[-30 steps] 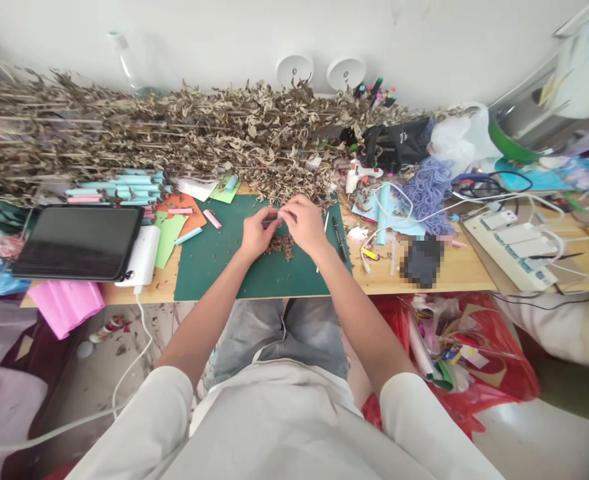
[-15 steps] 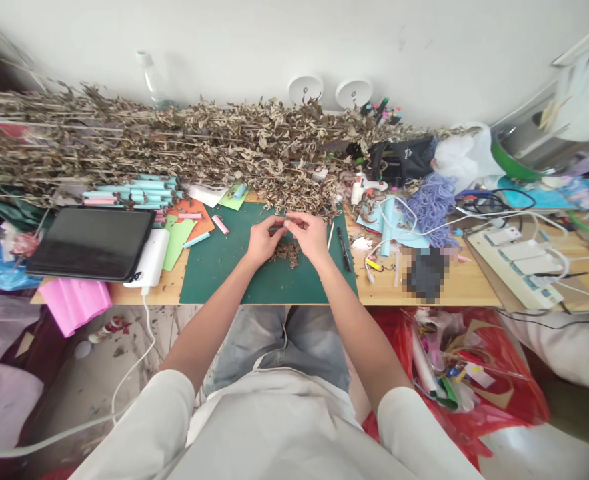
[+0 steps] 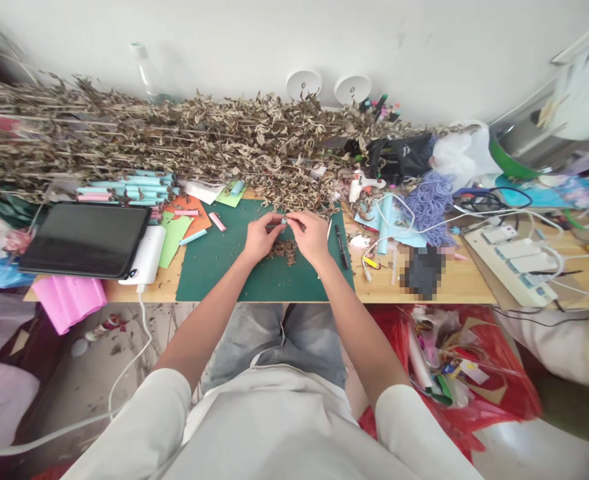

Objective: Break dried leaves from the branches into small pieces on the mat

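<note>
Over the green mat [image 3: 209,267], my left hand [image 3: 261,237] and my right hand [image 3: 310,236] meet at the fingertips. Both pinch a small light-blue paper tube [image 3: 284,221], mostly hidden by the fingers. Just below them lies a little heap of brown crumbled leaves [image 3: 285,252]. A pink paper tube [image 3: 217,222] rests at the mat's upper left. To the right of my right hand lies a black pen [image 3: 343,247]. Dried leafy stems [image 3: 214,140] spread behind the mat, their leaves reaching its back edge.
At left are a tablet [image 3: 87,239], a white power bank [image 3: 147,257] with a cable, and stacked paper tubes [image 3: 141,190]. To the right lie a glue gun [image 3: 364,185], purple cord [image 3: 431,207] and a power strip [image 3: 517,263]. A red bag [image 3: 514,387] sits below the table edge.
The light-blue tube now shows between my fingertips, where it was barely visible before. My hands stay nearly in place; the whole view has shifted slightly.
</note>
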The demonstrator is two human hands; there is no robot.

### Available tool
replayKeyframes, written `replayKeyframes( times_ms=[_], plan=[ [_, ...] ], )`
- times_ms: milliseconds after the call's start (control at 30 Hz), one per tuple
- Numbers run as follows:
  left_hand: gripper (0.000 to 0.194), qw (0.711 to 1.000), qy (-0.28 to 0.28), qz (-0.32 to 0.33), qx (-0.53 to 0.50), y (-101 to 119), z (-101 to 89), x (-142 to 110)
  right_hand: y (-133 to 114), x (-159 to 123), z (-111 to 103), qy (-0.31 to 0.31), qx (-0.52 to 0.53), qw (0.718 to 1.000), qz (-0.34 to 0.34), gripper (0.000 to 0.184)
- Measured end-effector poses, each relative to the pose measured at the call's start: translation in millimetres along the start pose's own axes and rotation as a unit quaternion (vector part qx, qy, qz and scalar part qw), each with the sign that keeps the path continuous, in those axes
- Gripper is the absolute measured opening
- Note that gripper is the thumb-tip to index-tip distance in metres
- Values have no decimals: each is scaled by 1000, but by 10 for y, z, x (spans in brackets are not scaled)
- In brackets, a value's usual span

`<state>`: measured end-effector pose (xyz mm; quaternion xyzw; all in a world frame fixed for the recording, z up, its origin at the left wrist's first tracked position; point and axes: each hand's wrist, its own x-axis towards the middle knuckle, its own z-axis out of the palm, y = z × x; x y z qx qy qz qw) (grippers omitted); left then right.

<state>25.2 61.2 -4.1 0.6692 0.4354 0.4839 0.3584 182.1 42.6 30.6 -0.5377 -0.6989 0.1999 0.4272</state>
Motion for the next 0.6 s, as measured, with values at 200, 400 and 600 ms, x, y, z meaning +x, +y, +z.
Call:
replayKeyframes(
  times_ms=[200, 400, 600],
  plan=[
    [18, 1000, 0, -3, -3, -28, -2, -2, 7, 77, -121, -79, -112, 986, -92, 29],
    [15, 1000, 0, -8, 0, 12, -1, -3, -45, 178, -227, -150, -171, 965, -132, 30],
    [13, 1000, 4, 3, -8, 4, -15, -4, -71, 202, -208, -158, -199, 956, -148, 28]
  ],
)
